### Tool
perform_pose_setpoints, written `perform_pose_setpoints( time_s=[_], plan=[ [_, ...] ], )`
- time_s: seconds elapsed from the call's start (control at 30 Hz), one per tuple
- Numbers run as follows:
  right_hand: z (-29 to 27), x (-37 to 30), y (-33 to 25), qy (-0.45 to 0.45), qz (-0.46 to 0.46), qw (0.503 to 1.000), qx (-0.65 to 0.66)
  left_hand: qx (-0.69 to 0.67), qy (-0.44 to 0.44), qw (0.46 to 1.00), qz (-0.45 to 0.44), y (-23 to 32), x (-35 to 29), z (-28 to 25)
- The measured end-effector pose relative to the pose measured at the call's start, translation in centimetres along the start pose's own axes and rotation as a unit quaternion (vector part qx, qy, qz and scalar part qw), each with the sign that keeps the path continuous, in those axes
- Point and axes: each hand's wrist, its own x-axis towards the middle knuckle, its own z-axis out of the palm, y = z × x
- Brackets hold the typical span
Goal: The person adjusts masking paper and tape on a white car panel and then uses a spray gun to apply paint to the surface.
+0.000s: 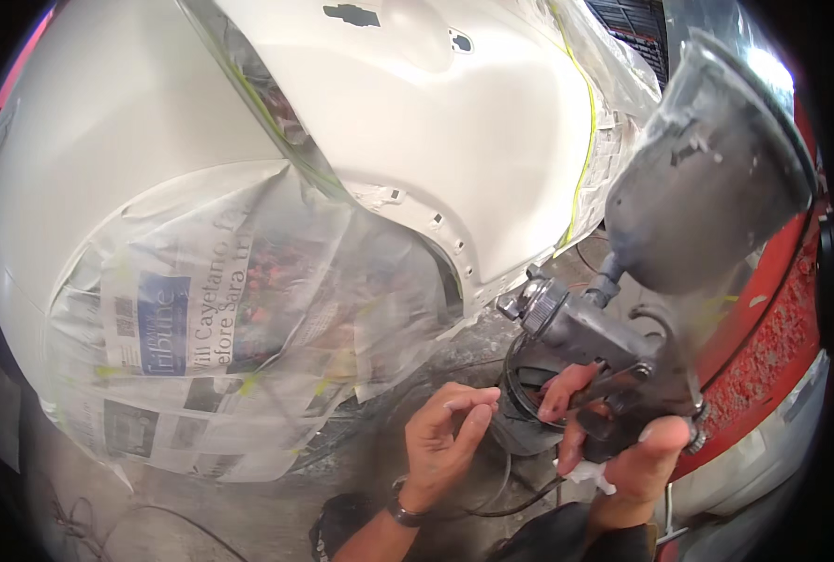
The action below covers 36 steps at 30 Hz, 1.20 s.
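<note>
Right hand clenched round grip of gravity-feed spray gun, fingers on trigger. Gun's long axis runs nozzle-left toward masked white car body panel, cup above. Left hand empty, half-curled, just left of gun, nearer panel.
</note>
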Motion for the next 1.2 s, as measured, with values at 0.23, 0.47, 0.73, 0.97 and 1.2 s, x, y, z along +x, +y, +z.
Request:
perform_pose_setpoints(
  time_s=[0.23, 0.47, 0.73, 0.97, 1.2],
  plan=[
    [1.0, 2.3, -1.9, -0.008, -0.017, 1.0, 0.007, 0.008, 0.015, 1.0, -0.007, -0.2, -0.2, -0.9],
    [0.1, 3.7, -3.6, -0.014, -0.031, 0.998, -0.052, 0.002, -0.001, 1.0, -0.013, -0.4, -0.3, 0.0],
    [-1.2, 4.5, -1.0, 0.03, -0.019, 0.999, -0.037, 0.011, 0.009, 1.0, -0.018, -0.6, -0.6, -0.5],
    [-1.6, 3.5, -1.5, 0.056, -0.01, 0.998, 0.01, -0.001, -0.004, 1.0, -0.017, -1.1, -0.5, 0.2],
    [-1.6, 5.6, 0.2, 0.02, -0.017, 0.999, 0.042, 0.018, 0.011, 1.0, -0.01, -1.2, -0.6, -0.8]
  ],
)
